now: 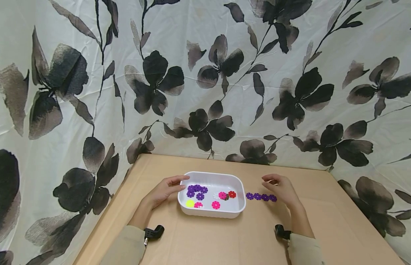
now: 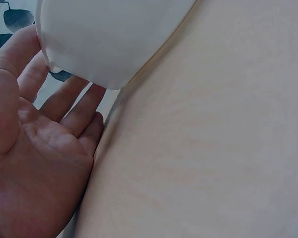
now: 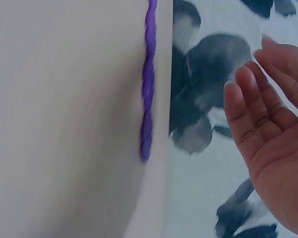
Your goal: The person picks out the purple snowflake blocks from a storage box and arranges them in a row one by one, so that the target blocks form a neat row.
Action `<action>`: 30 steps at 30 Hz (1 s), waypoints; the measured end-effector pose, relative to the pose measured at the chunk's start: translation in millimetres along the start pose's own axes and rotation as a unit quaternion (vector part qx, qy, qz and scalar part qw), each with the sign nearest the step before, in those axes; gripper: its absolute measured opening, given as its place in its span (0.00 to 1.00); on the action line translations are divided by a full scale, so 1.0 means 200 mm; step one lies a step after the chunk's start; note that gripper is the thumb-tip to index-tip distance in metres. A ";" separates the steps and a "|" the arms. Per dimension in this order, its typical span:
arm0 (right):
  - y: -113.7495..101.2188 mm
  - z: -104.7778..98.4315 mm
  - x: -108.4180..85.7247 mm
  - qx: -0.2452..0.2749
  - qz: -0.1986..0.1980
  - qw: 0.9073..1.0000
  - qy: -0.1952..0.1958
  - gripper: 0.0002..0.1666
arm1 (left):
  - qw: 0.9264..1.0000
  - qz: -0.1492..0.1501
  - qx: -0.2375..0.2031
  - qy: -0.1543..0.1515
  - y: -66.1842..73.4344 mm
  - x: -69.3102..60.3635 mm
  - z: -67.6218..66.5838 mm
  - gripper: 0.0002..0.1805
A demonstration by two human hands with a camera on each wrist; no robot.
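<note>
A white plastic tray (image 1: 212, 212) holds loose flower-shaped discs: several purple discs (image 1: 196, 189) at the left, pink discs (image 1: 215, 205), a red disc (image 1: 232, 194) and a yellow disc (image 1: 190, 203). My left hand (image 1: 161, 191) touches the tray's left end with extended fingers; the left wrist view shows them against the tray's outer wall (image 2: 109, 39). Right of the tray lies a row of joined purple discs (image 1: 261, 197), seen edge-on in the right wrist view as a purple strip (image 3: 147, 84). My right hand (image 1: 285, 189) hovers by its right end, fingers loosely bent, holding nothing.
A light tan tabletop (image 1: 212, 243) lies under everything. Behind and beside it hangs a white cloth (image 1: 245, 106) printed with dark flowers. Each wrist wears a black camera mount, one at the left wrist (image 1: 154, 232) and one at the right wrist (image 1: 282, 232).
</note>
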State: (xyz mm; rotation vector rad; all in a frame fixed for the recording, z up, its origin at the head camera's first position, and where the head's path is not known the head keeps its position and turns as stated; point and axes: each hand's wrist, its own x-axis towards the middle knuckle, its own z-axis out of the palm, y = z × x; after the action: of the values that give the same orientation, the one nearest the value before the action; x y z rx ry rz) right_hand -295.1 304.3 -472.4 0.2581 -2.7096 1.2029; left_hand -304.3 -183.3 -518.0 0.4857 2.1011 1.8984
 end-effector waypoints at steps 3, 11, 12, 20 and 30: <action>-0.07 0.04 0.02 0.016 -0.026 0.999 0.014 0.16 | 1.000 0.000 -0.001 -0.002 0.00 0.00 0.00 0.29; -0.26 0.22 0.07 0.054 -0.097 0.994 0.017 0.15 | 1.000 -0.001 0.002 0.002 0.00 0.00 0.00 0.29; -0.28 0.24 0.07 0.054 -0.104 0.993 0.016 0.15 | 1.000 -0.002 0.003 0.002 0.00 0.00 0.00 0.29; -0.41 0.37 0.07 0.058 -0.129 0.990 -0.006 0.15 | 1.000 -0.002 0.005 0.003 0.00 0.00 0.00 0.27; -0.50 0.55 0.09 0.066 -0.168 0.980 -0.085 0.15 | 1.000 -0.003 0.004 0.001 0.00 0.01 0.00 0.27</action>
State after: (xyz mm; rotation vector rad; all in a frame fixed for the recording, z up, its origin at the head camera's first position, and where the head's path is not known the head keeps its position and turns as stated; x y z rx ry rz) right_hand -299.3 153.8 -468.9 0.8337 -2.5787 1.3081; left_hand -305.6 -183.5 -518.6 0.4787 2.1100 1.8894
